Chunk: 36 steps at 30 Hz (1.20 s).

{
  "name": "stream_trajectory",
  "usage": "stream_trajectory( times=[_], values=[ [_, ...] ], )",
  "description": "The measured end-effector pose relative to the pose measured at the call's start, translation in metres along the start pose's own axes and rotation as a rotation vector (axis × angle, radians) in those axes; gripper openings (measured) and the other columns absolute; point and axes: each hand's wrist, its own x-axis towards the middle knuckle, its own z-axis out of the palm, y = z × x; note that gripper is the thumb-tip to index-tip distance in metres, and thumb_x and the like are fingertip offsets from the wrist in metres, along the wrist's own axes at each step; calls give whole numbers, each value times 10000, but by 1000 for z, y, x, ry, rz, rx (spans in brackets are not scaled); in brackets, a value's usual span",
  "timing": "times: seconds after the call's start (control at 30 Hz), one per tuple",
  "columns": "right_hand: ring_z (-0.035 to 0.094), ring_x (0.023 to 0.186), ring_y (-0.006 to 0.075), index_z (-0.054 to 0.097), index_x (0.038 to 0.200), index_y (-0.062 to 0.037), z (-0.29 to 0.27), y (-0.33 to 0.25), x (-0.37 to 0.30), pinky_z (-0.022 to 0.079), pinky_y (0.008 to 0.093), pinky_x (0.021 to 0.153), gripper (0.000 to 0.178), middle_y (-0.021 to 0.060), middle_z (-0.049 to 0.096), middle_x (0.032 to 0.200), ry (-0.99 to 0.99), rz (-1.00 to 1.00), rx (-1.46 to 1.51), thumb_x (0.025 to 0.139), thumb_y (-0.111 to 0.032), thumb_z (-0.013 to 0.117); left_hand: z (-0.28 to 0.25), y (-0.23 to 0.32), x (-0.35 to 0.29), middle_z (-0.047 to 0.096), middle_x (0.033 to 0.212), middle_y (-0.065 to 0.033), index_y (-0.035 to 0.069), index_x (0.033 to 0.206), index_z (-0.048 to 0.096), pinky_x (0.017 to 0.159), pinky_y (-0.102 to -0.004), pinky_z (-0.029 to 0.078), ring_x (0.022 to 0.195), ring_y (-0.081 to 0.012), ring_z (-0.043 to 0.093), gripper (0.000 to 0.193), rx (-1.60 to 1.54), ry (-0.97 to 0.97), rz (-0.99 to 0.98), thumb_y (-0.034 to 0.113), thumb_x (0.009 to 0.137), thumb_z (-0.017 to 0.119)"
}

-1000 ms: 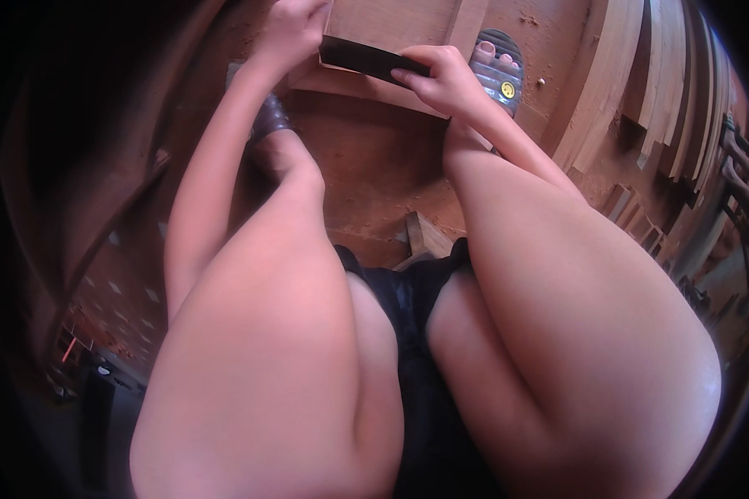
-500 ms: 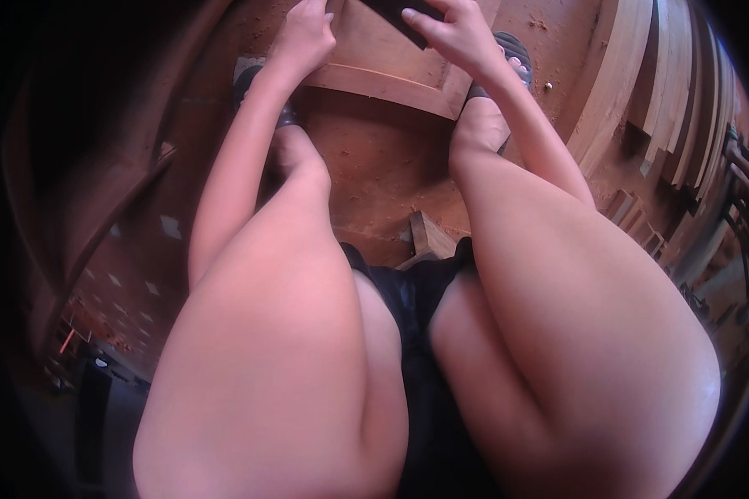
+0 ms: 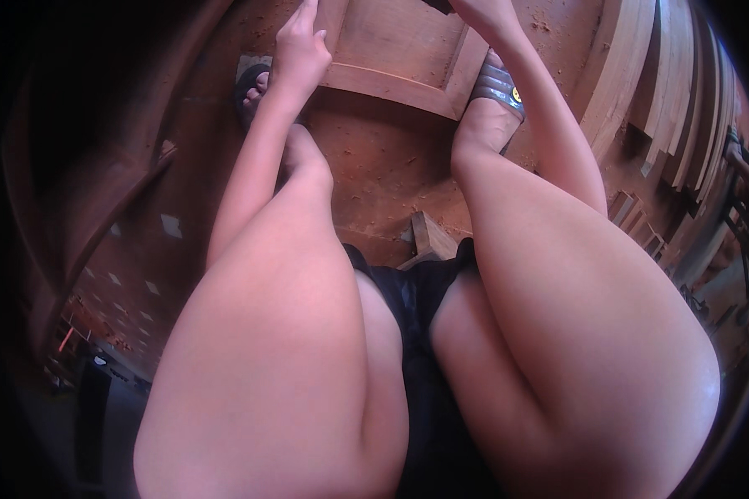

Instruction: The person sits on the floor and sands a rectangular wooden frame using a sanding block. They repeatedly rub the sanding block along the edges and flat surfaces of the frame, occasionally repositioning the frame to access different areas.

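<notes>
A wooden framed panel (image 3: 391, 86) lies between my feet at the top of the view, its far part cut off. My left hand (image 3: 301, 56) is at the panel's left edge, with a finger stretched out and the thumb apart; its other fingers are mostly hidden. Over the panel's right side, my right hand (image 3: 487, 15) is closed on a dark flat piece (image 3: 438, 5). Only a corner of that piece shows, and the upper edge of the view cuts off the fingertips.
Several long wooden boards (image 3: 620, 75) lie side by side at the right. A small wood block (image 3: 431, 236) sits on the dusty floor (image 3: 374, 179) near me. Dark curved wooden parts (image 3: 100, 224) stand at the left. My sandaled feet flank the panel.
My right hand has moved up and to the right with the dark piece, now mostly out of view. The left hand has shifted slightly, a finger now extended. More of the panel shows.
</notes>
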Motion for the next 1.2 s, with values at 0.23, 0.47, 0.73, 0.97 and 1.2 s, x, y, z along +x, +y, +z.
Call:
stream_trajectory(
  times=[0.23, 0.47, 0.73, 0.97, 1.2],
  values=[
    [616, 580, 156, 747, 1111, -8, 24, 16, -21, 519, 349, 578, 289, 111, 692, 700, -100, -182, 34, 929, -232, 723, -3, 0, 4, 562, 1455, -280, -44, 1474, 493, 1120, -379, 464, 1297, -351, 618, 619, -220, -15, -107, -127, 866, 577],
    [561, 638, 77, 715, 1019, 36, 19, 2, -76, 469, 292, 570, 269, 50, 656, 690, -328, -39, -56, 977, -229, 701, -4, -10, 2, 583, 1490, -113, 5, 1579, 328, 1138, -355, 484, 1340, -296, 581, 711, -234, -27, -113, -133, 921, 558],
    [596, 599, 96, 739, 1031, 56, -10, -4, 10, 461, 262, 533, 201, 42, 684, 737, 59, 73, 288, 947, -99, 643, -3, -4, 2, 652, 1386, -139, 31, 1528, 438, 1043, -369, 546, 1207, -307, 677, 670, 34, -17, -13, -96, 894, 616],
    [602, 581, 104, 760, 1036, 24, -10, -4, 90, 472, 286, 530, 226, 57, 695, 724, 135, -27, 1, 935, -139, 640, -1, -13, -1, 680, 1331, -155, 19, 1512, 459, 959, -377, 577, 1105, -319, 719, 661, 47, 41, 84, -80, 885, 641],
    [620, 621, 121, 745, 1009, 48, 13, 0, 26, 499, 305, 584, 212, 53, 690, 706, 92, -71, -14, 920, -120, 650, -1, -12, 1, 631, 1430, -91, 8, 1538, 407, 1045, -347, 550, 1221, -290, 672, 664, -94, -15, -16, -69, 916, 628]
  ],
)
